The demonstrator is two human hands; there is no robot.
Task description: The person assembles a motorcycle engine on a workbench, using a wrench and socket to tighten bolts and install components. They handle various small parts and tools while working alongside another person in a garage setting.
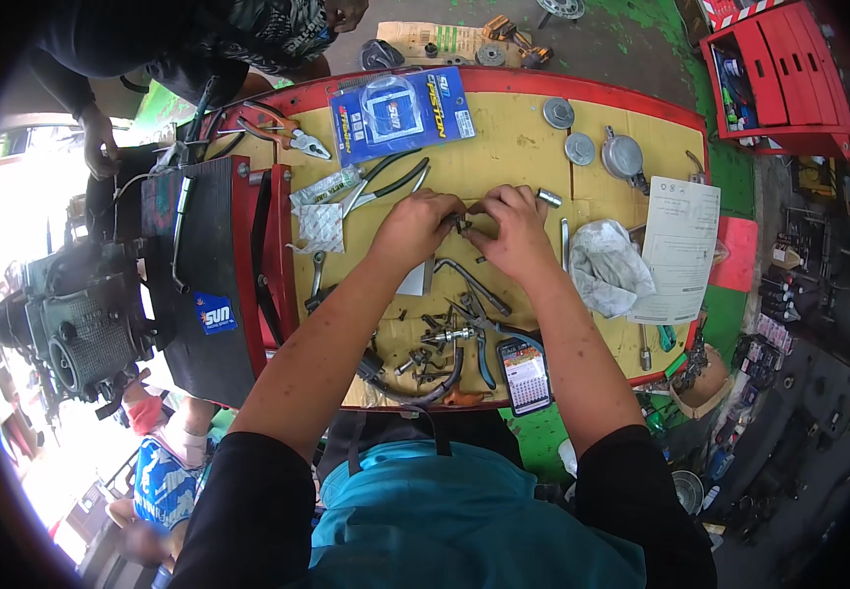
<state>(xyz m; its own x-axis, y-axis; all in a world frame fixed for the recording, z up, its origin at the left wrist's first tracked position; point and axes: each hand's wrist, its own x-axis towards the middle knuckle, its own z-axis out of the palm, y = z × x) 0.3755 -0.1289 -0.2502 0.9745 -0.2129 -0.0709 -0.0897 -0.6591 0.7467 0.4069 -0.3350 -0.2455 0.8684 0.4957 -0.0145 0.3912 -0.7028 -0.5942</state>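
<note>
Fingers of the left hand point(413, 230) pinched a small dark part point(461, 224) above the counter point(513, 128); those of the right hand point(515, 232) stood narrow at the part's edge, grip not determinable. From that part, a white cloth point(607, 275) lay right, blue-handled pliers point(482, 344) and a smartphone point(525, 378) lower right, blue packaging point(435, 118) upper left.

Yellow table point(518, 123) with red rim point(592, 85), dark small part point(460, 225), blue package point(448, 98), orange-handled pliers point(283, 134), black-handled pliers point(396, 184), blue-handled pliers point(487, 361), white cloth point(604, 263) with grey smudges, red tool cabinet point(776, 79), teal apron point(425, 520), black sleeves point(248, 515), grey-and-green floor point(631, 41), red-and-white striped strip point(744, 12)
</note>
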